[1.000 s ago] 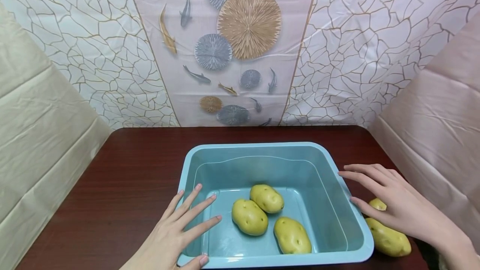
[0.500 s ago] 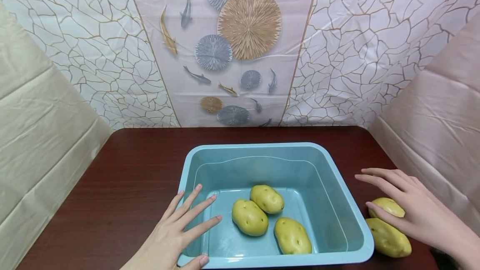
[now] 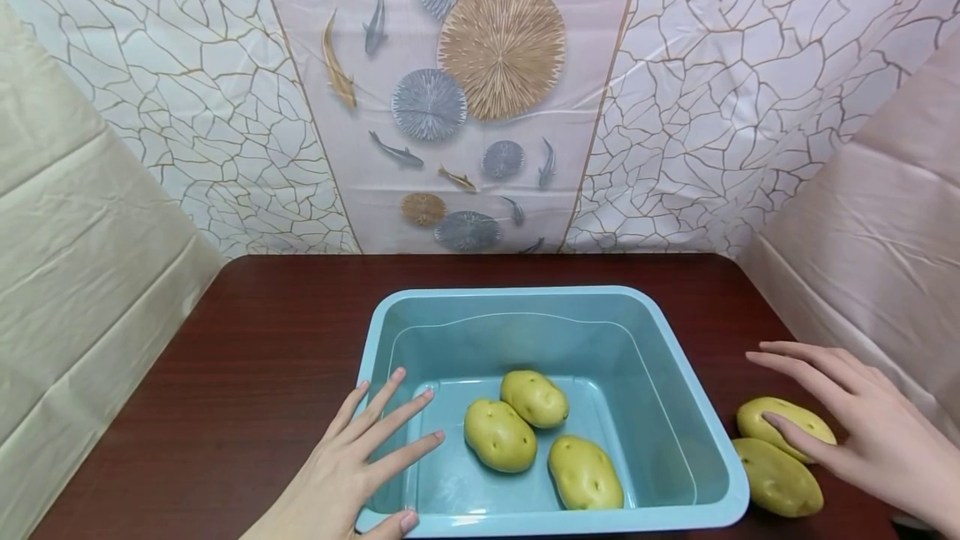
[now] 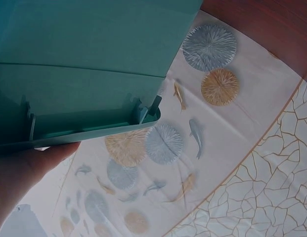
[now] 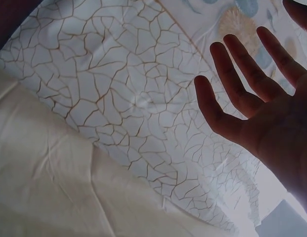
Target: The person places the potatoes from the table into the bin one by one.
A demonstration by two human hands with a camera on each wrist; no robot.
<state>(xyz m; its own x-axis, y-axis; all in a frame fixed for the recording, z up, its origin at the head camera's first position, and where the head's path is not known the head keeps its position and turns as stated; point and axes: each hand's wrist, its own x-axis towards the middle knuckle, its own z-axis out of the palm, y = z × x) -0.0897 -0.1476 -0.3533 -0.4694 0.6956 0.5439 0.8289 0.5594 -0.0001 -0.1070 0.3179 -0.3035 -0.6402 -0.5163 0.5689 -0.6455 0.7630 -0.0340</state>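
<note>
A blue plastic tub (image 3: 555, 521) stands on the dark table, with three yellow-green potatoes (image 3: 501, 436) on its floor. My left hand (image 3: 352, 457) rests on the tub's left rim, fingers spread straight over the inside. In the left wrist view its thumb (image 4: 62, 152) shows at the rim of the tub (image 4: 84, 98). To the right of the tub lie two more potatoes, a farther potato (image 3: 783, 423) and a nearer potato (image 3: 778, 477). Above the farther one hovers my right hand (image 3: 855, 415), fingers parted and holding nothing. The right wrist view shows the same empty hand (image 5: 262, 103).
The reddish-brown table (image 3: 225, 390) extends to the left of the tub and behind it. A patterned curtain (image 3: 465, 148) hangs at the back. Pale cloth panels (image 3: 82, 273) close in the left side, and a similar panel (image 3: 870, 248) the right.
My right hand has moved rightward, away from the tub's right rim to over the potatoes outside, uncovering more of the farther one. The left hand and the tub have stayed in place.
</note>
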